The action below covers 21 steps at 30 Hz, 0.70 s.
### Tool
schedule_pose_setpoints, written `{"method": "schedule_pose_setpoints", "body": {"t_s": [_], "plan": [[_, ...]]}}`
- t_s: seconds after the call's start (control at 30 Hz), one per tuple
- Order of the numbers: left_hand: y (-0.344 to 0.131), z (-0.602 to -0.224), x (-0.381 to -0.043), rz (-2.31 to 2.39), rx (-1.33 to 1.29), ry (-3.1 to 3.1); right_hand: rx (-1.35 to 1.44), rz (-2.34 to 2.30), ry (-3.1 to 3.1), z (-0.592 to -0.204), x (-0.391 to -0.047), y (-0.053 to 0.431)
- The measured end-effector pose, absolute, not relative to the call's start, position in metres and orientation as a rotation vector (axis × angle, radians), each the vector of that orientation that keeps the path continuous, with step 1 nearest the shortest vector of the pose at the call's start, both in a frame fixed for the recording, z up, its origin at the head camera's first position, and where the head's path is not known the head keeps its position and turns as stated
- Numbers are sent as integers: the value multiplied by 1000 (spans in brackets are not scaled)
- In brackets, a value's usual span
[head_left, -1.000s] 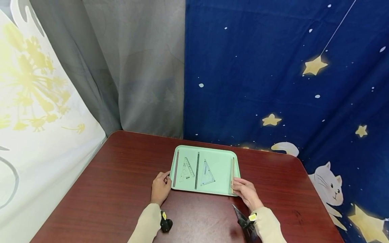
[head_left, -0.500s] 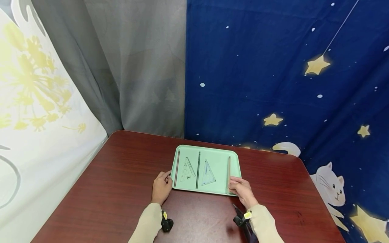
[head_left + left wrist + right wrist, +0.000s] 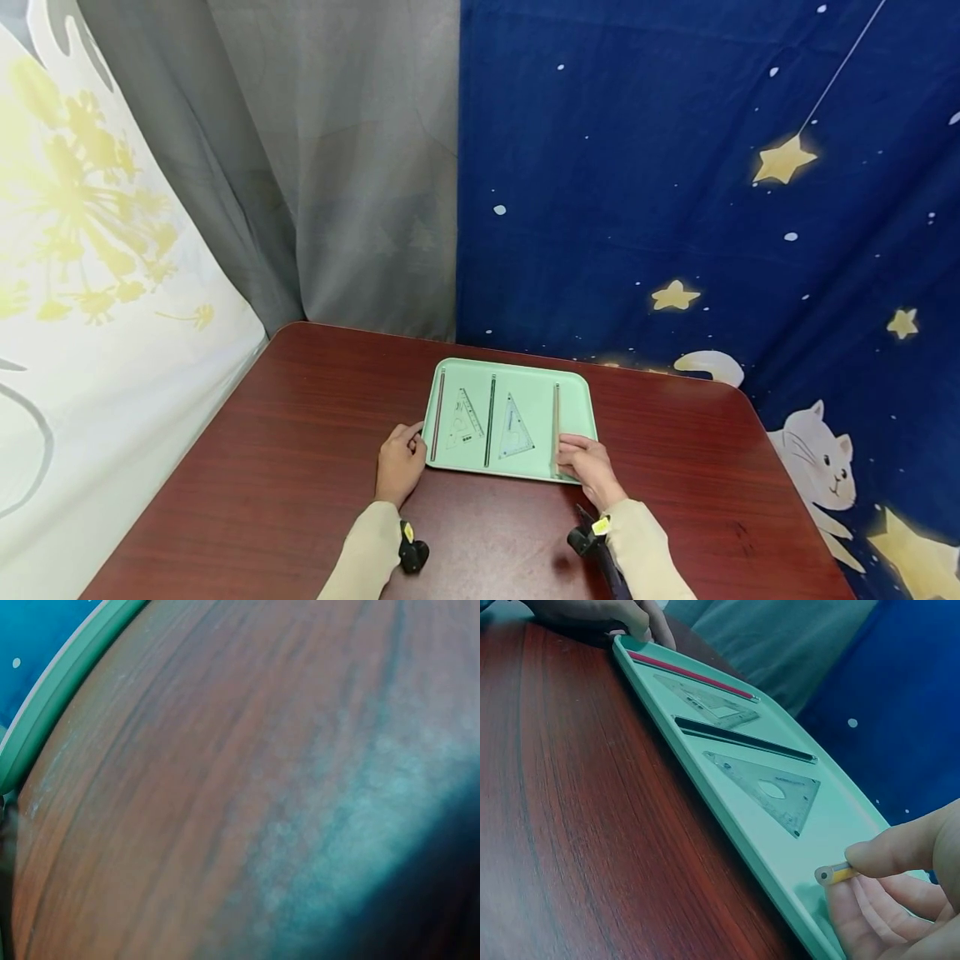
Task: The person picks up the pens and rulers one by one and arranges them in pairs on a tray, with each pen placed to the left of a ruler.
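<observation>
Nearest: pale sleeves (image 3: pixel 363 550) on both forearms, a black wrist device (image 3: pixel 412 554) strapped at each cuff. Dark red wood-grain table (image 3: pixel 300 467) beneath, shiny close in.

Left hand (image 3: pixel 400 467) at the near left corner of a mint-green tray (image 3: pixel 542 412); fingers bent, gripping the rim at that corner. Right hand (image 3: pixel 588 467) over the tray's near right part, thumb and fingers pinching a yellowish pencil (image 3: pixel 557 408) by its near end. Pencil runs lengthwise away from the body, inside the rim, some way in from the right side; whether it touches the tray floor, cannot tell.

Rest of tray, from left: red pencil (image 3: pixel 438 417) near the left rim, clear set square (image 3: pixel 470 412), black pencil (image 3: pixel 490 421), second clear set square (image 3: pixel 793 802). All lie flat, apart from one another; both pencils roughly parallel to the held one.

Beyond the table: grey curtain (image 3: pixel 367 167), blue star-printed cloth (image 3: pixel 600 208) to the right, white cloth (image 3: pixel 112 292) with yellow floral print at left.
</observation>
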<state>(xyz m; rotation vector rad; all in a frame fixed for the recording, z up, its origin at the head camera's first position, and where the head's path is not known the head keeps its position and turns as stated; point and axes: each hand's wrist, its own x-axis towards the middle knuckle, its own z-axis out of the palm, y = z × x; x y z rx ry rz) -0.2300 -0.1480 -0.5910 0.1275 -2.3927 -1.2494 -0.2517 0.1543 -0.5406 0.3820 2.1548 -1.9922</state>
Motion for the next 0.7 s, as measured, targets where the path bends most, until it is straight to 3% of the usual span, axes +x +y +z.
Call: {"method": "schedule_pose_setpoints", "body": {"t_s": [0.7], "plan": [[-148, -591, -230, -1237, 125, -2392, 336, -1918, 2261, -544, -258, 132]]}}
